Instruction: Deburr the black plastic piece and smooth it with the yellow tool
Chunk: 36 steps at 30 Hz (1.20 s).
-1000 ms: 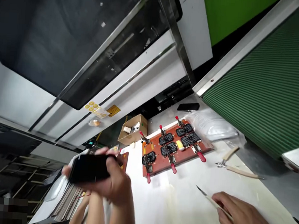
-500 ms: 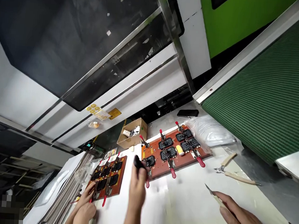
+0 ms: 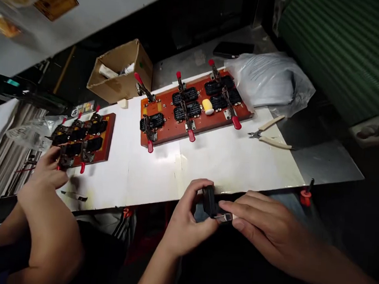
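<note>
Close to the table's front edge, my left hand point(image 3: 188, 222) is closed around a black plastic part point(image 3: 208, 200), held upright between thumb and fingers. From the other side, my right hand point(image 3: 268, 227) grips a small craft knife point(image 3: 225, 217). Its blade is at the lower edge of the part; whether it touches the part I cannot tell. The knife's handle is mostly hidden by my fingers. Beyond my hands lies a reddish-brown fixture board point(image 3: 169, 134) with red-handled toggle clamps and several black parts on it. A yellow and white piece point(image 3: 207, 106) rests on that board.
Cutters point(image 3: 269, 134) with beige handles lie right on the white tabletop point(image 3: 123, 163). A co-worker's hand point(image 3: 49, 167) touches a second fixture board point(image 3: 111, 136) at left, near a loose blade point(image 3: 75, 196). Behind are a cardboard box point(image 3: 120, 83), a plastic bag point(image 3: 271, 83) and a phone point(image 3: 233, 49).
My view has dropped toward the table. My left hand has come back from the fixture board with the black part, and my right hand has brought the craft knife up to it.
</note>
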Available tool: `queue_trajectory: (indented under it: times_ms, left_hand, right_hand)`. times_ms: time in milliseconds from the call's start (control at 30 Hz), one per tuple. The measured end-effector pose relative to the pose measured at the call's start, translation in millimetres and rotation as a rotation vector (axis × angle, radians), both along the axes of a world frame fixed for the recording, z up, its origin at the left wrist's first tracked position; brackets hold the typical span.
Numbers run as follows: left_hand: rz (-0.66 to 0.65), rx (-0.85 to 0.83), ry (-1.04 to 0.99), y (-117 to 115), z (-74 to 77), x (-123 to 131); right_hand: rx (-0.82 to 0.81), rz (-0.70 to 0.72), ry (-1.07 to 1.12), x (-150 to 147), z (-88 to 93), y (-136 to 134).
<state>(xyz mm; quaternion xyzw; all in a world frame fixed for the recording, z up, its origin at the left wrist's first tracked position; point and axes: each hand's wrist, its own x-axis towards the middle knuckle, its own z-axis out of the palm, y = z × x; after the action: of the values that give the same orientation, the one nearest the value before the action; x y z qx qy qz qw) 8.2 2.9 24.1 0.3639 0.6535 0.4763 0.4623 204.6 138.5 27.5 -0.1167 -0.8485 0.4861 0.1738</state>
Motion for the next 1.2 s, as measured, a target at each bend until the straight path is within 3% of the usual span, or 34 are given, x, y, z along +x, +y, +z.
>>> queue_trajectory:
  times_ms: [333,1200]
  left_hand:
    - [-0.064,0.049,-0.024,6,-9.5,4]
    - [-0.089,0.034,-0.004,6,-9.7,8]
  right_hand:
    - [0.025,0.019,-0.069,0,4.7,7]
    - [-0.017,0.024,-0.066,3,-1.1,5]
